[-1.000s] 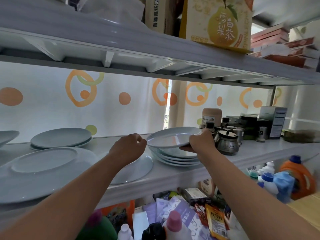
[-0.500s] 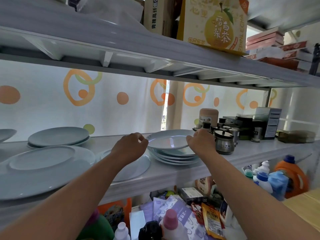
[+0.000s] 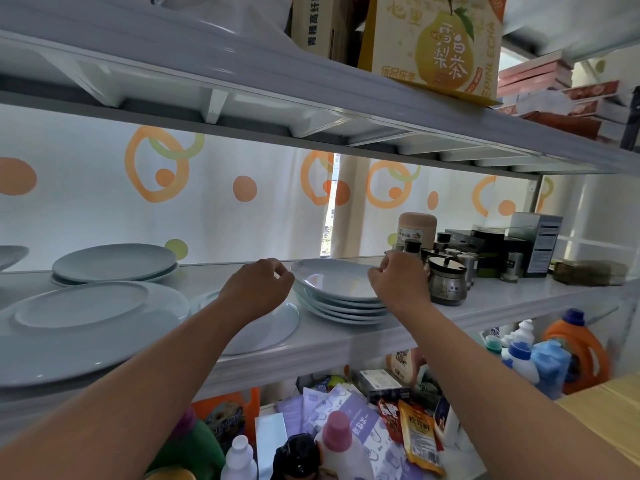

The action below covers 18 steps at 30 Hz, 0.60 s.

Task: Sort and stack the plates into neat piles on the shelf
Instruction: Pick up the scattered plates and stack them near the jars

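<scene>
A pile of several pale blue deep plates (image 3: 341,306) stands mid-shelf on the white shelf (image 3: 485,303). The top plate (image 3: 332,277) rests on this pile. My left hand (image 3: 258,291) pinches its left rim and my right hand (image 3: 400,284) holds its right rim. A flat plate (image 3: 268,329) lies under my left wrist, left of the pile. At the near left a small plate (image 3: 81,303) sits on a large plate (image 3: 104,344). Two flat plates (image 3: 114,263) are piled at the back left. Another plate's edge (image 3: 10,254) shows at the far left.
Glass and metal condiment jars (image 3: 445,284) stand right beside my right hand, with dark boxes (image 3: 533,244) behind them. The upper shelf (image 3: 311,109) hangs low overhead, carrying cartons. Below the plate shelf are bottles, packets and an orange detergent jug (image 3: 578,351).
Both hands have lowered the top plate from above the pile down onto it. It now sits level on the other deep plates.
</scene>
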{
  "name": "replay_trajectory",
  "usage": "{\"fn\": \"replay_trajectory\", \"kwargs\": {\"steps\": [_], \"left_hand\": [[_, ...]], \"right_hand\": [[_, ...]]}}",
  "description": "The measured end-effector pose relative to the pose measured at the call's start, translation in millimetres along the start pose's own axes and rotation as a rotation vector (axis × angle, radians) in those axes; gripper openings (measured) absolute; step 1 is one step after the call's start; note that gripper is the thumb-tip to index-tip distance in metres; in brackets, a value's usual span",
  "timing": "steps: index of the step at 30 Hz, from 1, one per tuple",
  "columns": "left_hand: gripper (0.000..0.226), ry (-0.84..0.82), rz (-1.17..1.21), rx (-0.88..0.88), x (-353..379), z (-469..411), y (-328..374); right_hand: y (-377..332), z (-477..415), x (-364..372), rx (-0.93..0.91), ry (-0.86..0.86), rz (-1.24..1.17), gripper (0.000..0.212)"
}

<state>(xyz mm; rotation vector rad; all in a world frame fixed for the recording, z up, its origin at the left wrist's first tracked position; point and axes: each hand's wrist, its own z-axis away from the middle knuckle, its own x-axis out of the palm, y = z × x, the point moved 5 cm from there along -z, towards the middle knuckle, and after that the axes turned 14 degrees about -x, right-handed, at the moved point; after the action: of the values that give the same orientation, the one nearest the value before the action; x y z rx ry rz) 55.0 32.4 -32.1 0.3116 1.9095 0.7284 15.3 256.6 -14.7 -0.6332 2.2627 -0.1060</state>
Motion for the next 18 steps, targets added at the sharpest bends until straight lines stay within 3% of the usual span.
{"fn": "replay_trajectory", "kwargs": {"steps": [8,12,15,18], "left_hand": [[0.021,0.044,-0.039,-0.039,-19,1,-18],[0.026,0.093,-0.088,-0.049,-34,3,-34],[0.027,0.101,-0.121,-0.046,-43,4,-43],[0.027,0.108,-0.168,-0.047,-49,5,-50]], "right_hand": [[-72,2,21,-0.3,-0.025,-0.258,0.018],[-117,17,42,-0.526,-0.333,-0.396,0.039],[-139,31,62,-0.652,-0.589,-0.315,0.067],[-155,39,76,-0.741,-0.712,-0.206,0.075]]}}
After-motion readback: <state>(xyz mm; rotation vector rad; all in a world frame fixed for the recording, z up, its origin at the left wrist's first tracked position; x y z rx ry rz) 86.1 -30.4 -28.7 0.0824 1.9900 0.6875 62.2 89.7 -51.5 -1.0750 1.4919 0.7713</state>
